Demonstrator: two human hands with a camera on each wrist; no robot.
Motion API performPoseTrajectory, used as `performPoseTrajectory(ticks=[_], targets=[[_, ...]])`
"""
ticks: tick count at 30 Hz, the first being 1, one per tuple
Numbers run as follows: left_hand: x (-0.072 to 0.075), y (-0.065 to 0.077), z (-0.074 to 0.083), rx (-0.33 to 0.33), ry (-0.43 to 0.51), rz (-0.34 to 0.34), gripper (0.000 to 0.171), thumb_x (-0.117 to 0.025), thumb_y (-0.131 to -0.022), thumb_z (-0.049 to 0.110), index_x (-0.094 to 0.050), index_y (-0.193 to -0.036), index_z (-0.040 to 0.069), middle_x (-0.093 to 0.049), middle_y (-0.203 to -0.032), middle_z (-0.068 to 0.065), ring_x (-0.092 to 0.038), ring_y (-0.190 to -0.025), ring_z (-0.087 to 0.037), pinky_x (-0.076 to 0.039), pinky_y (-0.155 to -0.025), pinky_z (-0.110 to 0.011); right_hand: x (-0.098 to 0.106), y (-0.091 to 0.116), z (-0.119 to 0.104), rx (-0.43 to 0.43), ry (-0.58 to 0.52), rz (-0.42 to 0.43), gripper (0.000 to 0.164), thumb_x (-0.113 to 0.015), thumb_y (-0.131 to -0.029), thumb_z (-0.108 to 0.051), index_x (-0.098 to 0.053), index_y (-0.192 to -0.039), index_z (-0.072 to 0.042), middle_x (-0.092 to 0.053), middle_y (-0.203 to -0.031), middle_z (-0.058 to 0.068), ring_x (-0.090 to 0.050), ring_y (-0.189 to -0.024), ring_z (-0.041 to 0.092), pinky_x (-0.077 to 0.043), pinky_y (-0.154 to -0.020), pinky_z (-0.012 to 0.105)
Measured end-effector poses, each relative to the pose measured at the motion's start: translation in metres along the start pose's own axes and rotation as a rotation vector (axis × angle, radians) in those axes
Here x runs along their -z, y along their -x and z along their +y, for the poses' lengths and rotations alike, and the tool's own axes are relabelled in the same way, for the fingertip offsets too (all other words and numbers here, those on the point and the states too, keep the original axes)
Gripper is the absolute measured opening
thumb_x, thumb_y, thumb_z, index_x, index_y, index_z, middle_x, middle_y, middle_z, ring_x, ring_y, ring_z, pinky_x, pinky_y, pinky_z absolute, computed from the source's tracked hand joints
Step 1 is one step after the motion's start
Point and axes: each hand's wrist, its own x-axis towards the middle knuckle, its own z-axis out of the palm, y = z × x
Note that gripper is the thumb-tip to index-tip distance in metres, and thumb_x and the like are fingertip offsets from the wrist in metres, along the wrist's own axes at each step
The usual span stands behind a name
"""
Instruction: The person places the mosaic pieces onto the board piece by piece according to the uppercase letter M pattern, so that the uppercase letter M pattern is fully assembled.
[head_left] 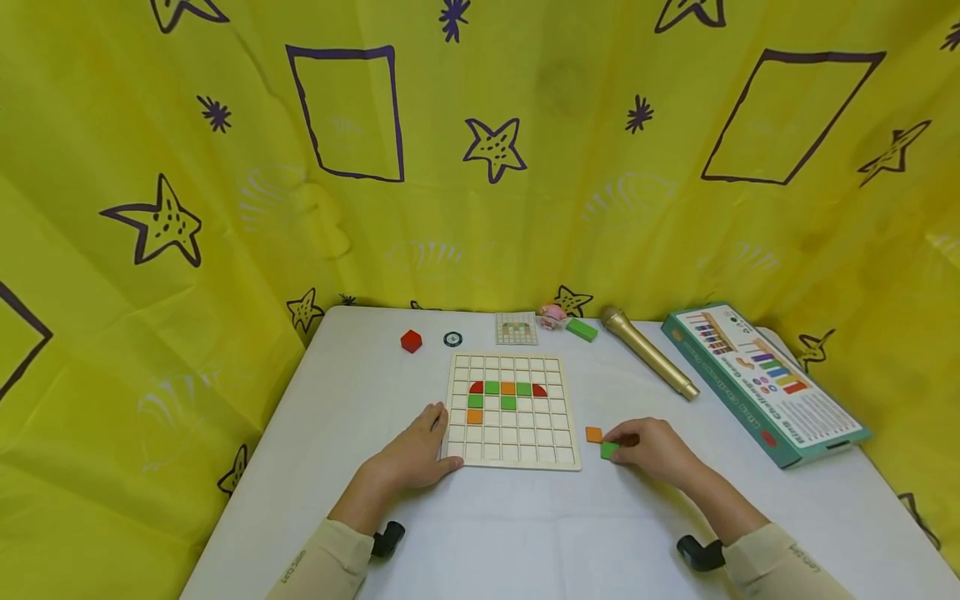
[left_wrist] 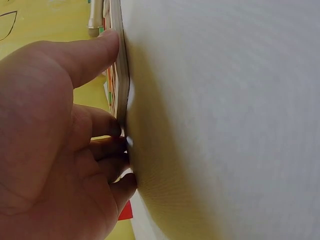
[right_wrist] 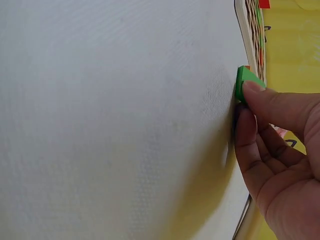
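A wooden grid board (head_left: 517,454) lies on the table with red, green and orange tiles in some of its squares. My left hand (head_left: 415,447) rests against the board's lower left corner, thumb at the corner and fingers along the left edge. In the left wrist view, the thumb and fingertips touch the board's side (left_wrist: 121,75). To the right of the board, my right hand (head_left: 651,447) pinches a green square tile (right_wrist: 246,82) by its edge, low over the table. An orange tile (head_left: 593,434) lies just beside it.
Behind the board are a red die-like block (head_left: 411,341), a small round disc (head_left: 453,339), a pattern card (head_left: 517,340), a pink figure (head_left: 552,316) and a green block (head_left: 581,329). A gold microphone (head_left: 649,353) and a game box (head_left: 765,383) lie to the right.
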Motion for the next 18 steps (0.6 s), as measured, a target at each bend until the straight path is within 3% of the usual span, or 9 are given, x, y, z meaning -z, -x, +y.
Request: performPoseTrajectory(ticks=[8,18], targets=[[0.000,0.000,-0.001,-0.007,-0.011,0.001,0.090,-0.066,-0.095,0.046,-0.025,-0.156,-0.005,-0.019,-0.164,-0.020,-0.018,-0.151,-0.035,-0.026,-0.119,-0.046,0.004,-0.002,0.005,-0.013,-0.039,-0.028,0.015,-0.079,-0.085,-0.009,-0.080,-0.100,-0.011,-0.073,-0.098,0.001,-0.064,-0.095,0.021,-0.053,-0.084,0.043],[0.001,0.001,0.000,-0.012,0.005,0.002,0.089,-0.067,-0.095,0.044,-0.025,-0.156,-0.006,-0.019,-0.164,-0.021,-0.018,-0.151,-0.035,-0.026,-0.119,-0.046,0.009,-0.013,0.004,-0.015,-0.077,-0.033,0.012,-0.079,-0.086,-0.011,-0.080,-0.097,-0.011,-0.074,-0.098,0.002,-0.064,-0.096,0.022,-0.053,-0.082,0.039]])
